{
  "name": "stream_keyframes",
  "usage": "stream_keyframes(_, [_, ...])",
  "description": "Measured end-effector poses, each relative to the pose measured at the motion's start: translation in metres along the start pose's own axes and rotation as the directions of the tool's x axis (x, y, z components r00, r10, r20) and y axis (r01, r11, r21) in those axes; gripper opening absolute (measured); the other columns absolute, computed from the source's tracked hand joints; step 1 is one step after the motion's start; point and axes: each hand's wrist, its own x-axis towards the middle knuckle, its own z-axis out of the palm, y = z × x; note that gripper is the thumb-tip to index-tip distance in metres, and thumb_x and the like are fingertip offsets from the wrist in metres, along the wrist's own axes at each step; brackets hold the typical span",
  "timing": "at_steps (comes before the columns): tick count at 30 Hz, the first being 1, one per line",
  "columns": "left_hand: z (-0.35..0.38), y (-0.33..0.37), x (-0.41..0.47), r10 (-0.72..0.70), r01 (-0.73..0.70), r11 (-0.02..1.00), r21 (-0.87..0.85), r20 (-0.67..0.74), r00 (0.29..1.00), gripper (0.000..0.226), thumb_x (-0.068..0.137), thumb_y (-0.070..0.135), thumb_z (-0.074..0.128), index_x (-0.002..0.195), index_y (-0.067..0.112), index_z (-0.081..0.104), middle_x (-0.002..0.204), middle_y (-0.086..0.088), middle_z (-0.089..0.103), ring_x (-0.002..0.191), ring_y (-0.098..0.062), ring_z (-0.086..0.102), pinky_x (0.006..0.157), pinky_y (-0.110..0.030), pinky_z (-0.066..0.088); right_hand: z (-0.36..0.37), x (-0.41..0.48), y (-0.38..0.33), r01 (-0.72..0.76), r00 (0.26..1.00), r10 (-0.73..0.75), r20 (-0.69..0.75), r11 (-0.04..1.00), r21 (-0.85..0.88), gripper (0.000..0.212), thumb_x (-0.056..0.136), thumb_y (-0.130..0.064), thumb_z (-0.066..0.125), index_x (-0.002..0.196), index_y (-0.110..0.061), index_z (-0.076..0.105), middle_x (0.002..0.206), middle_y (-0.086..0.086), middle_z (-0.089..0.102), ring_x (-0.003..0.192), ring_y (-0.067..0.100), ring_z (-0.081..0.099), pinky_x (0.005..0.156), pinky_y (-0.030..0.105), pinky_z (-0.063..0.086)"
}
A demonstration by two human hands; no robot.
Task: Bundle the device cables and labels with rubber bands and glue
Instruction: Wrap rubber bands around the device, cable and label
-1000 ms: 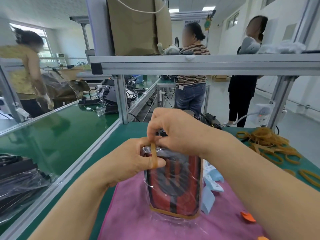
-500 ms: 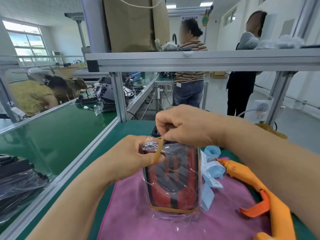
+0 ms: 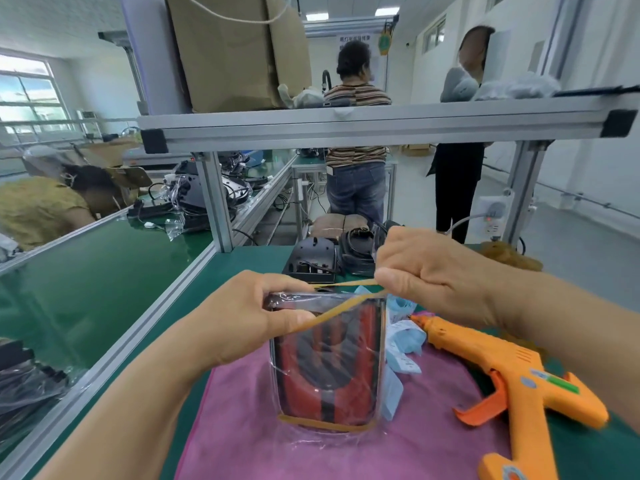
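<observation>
A red and black device in a clear plastic bag (image 3: 329, 368) stands on a pink cloth (image 3: 242, 427). My left hand (image 3: 256, 317) grips the bag's top left corner. My right hand (image 3: 429, 271) pinches a tan rubber band (image 3: 346, 308) and holds it stretched from the left hand up to the right, across the bag's top. Another rubber band (image 3: 325, 425) circles the bag's bottom. Blue and white paper labels (image 3: 405, 337) lie just right of the bag. An orange glue gun (image 3: 512, 379) rests at the right, under my right forearm.
Black devices with cables (image 3: 332, 254) sit behind the bag on the green bench (image 3: 86, 289). An aluminium frame shelf (image 3: 381, 123) with a cardboard box (image 3: 235, 53) crosses overhead. A pile of rubber bands (image 3: 509, 254) lies at far right. Several people stand beyond the bench.
My right hand has pulled the rubber band out to the right and upward, stretching it long. The left hand keeps its hold on the bag's top. The view has shifted, bringing the glue gun in.
</observation>
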Motion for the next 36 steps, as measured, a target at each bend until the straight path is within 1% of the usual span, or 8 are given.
stream_keyframes(4, [-0.002, -0.001, 0.002, 0.013, -0.013, 1.0, -0.027, 0.019, 1.0, 0.036, 0.067, 0.039, 0.076, 0.101, 0.048, 0.072, 0.102, 0.014, 0.075, 0.096, -0.006, 0.071, 0.098, -0.038, 0.052, 0.006, -0.024, -0.004, 0.057, 0.997, -0.062, -0.042, 0.993, -0.103, 0.044, 0.103, -0.043, 0.024, 0.077, -0.028, 0.056, 0.084, -0.022, 0.054, 0.089, 0.009, 0.048, 0.086, 0.039, 0.04])
stream_keyframes(14, [0.001, -0.001, -0.001, 0.042, -0.041, 0.999, -0.031, 0.022, 0.999, 0.044, 0.063, 0.047, 0.079, 0.107, 0.042, 0.072, 0.105, 0.011, 0.076, 0.1, -0.01, 0.071, 0.098, -0.046, 0.052, 0.024, -0.032, 0.022, -0.016, 0.999, 0.022, 0.043, 0.991, -0.136, 0.022, 0.099, -0.042, 0.046, 0.094, -0.029, 0.062, 0.1, -0.021, 0.061, 0.109, 0.006, 0.047, 0.104, 0.037, 0.031])
stream_keyframes(23, [0.002, -0.009, -0.004, 0.02, -0.022, 0.997, -0.071, -0.029, 0.999, 0.049, 0.06, 0.053, 0.078, 0.106, 0.037, 0.073, 0.102, 0.006, 0.076, 0.098, -0.015, 0.072, 0.098, -0.049, 0.051, 0.056, -0.032, 0.015, -0.12, 0.992, 0.106, 0.071, 0.963, 0.241, 0.028, 0.101, -0.028, 0.045, 0.073, -0.027, 0.043, 0.073, -0.009, 0.045, 0.072, 0.007, 0.044, 0.071, 0.021, 0.037])
stream_keyframes(27, [0.006, -0.007, -0.002, -0.001, -0.004, 0.997, -0.083, -0.058, 0.998, 0.04, 0.063, 0.042, 0.078, 0.102, 0.033, 0.074, 0.096, 0.005, 0.077, 0.092, -0.014, 0.073, 0.096, -0.045, 0.053, 0.058, -0.049, 0.014, -0.117, 0.989, 0.106, 0.102, 0.987, 0.106, 0.018, 0.103, -0.022, 0.045, 0.108, -0.023, 0.063, 0.104, -0.013, 0.063, 0.096, 0.02, 0.057, 0.101, 0.04, 0.039])
stream_keyframes(29, [0.008, -0.005, 0.001, -0.008, 0.002, 0.996, -0.089, -0.066, 0.998, 0.038, 0.063, 0.04, 0.078, 0.1, 0.034, 0.075, 0.095, 0.006, 0.077, 0.091, -0.012, 0.073, 0.094, -0.041, 0.054, 0.062, -0.06, 0.01, -0.099, 0.986, 0.104, 0.129, 0.994, -0.05, 0.043, 0.099, -0.011, 0.045, 0.139, -0.027, 0.048, 0.136, -0.016, 0.054, 0.12, 0.015, 0.053, 0.114, 0.036, 0.027])
stream_keyframes(31, [0.007, -0.007, 0.003, -0.021, 0.015, 0.995, -0.094, -0.069, 0.997, 0.038, 0.063, 0.039, 0.078, 0.1, 0.031, 0.075, 0.096, 0.004, 0.077, 0.092, -0.015, 0.073, 0.096, -0.042, 0.054, 0.069, -0.071, 0.007, -0.107, 0.958, 0.175, 0.229, 0.954, -0.281, 0.076, 0.091, -0.008, 0.043, 0.155, -0.025, 0.005, 0.144, -0.015, 0.046, 0.128, 0.007, 0.046, 0.119, 0.025, 0.014])
stream_keyframes(33, [0.005, -0.011, 0.003, -0.035, 0.026, 0.994, -0.108, -0.086, 0.996, 0.04, 0.064, 0.04, 0.077, 0.102, 0.028, 0.075, 0.097, 0.003, 0.077, 0.094, -0.016, 0.072, 0.098, -0.045, 0.052, 0.075, -0.082, 0.004, -0.217, 0.938, 0.282, 0.201, 0.931, -0.293, 0.082, 0.093, -0.012, 0.04, 0.151, -0.027, -0.016, 0.14, -0.013, 0.05, 0.124, 0.009, 0.048, 0.111, 0.021, 0.025])
stream_keyframes(36, [0.003, -0.018, -0.001, -0.037, 0.02, 0.987, -0.162, -0.102, 0.994, 0.049, 0.057, 0.048, 0.08, 0.102, 0.028, 0.076, 0.101, 0.003, 0.077, 0.096, -0.017, 0.072, 0.1, -0.048, 0.051, 0.06, -0.071, -0.008, -0.445, 0.888, 0.444, -0.117, 0.895, 0.022, 0.052, 0.1, -0.026, 0.047, 0.149, -0.028, 0.032, 0.131, -0.017, 0.058, 0.118, 0.007, 0.057, 0.097, 0.02, 0.042])
